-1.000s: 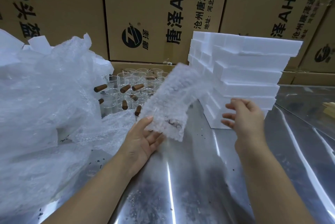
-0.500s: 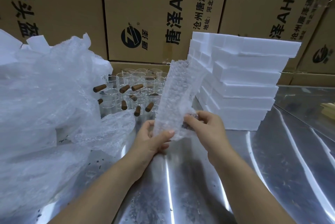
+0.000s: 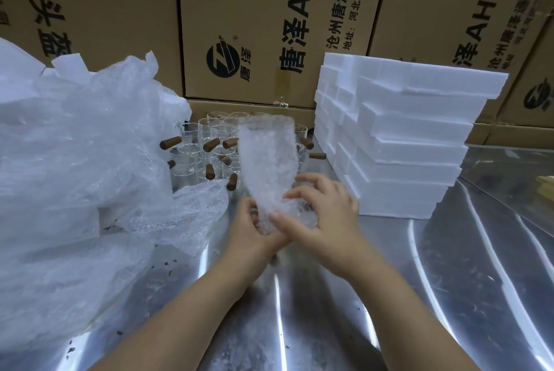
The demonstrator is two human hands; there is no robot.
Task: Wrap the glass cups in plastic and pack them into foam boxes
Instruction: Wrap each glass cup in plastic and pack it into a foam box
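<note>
Seemingly early in the job. Gripping one cup (image 3: 296, 216), mostly hidden inside the wrap (image 3: 266, 157), with both hands: left hand (image 3: 250, 231) curled beneath, right hand (image 3: 325, 214) curled over it, low over the surface (image 3: 329, 325). Leaving the wrap's loose end upright, not yet rolled on. Left to wrap: many bare cups (image 3: 209, 145) just behind. Left to fill: foam boxes (image 3: 404, 154), stacked to the right.

R hand (image 3: 326, 216) moved in, now grips bubble wrap (image 3: 266, 157) w/ L hand (image 3: 246, 232); wrap upright.
</note>
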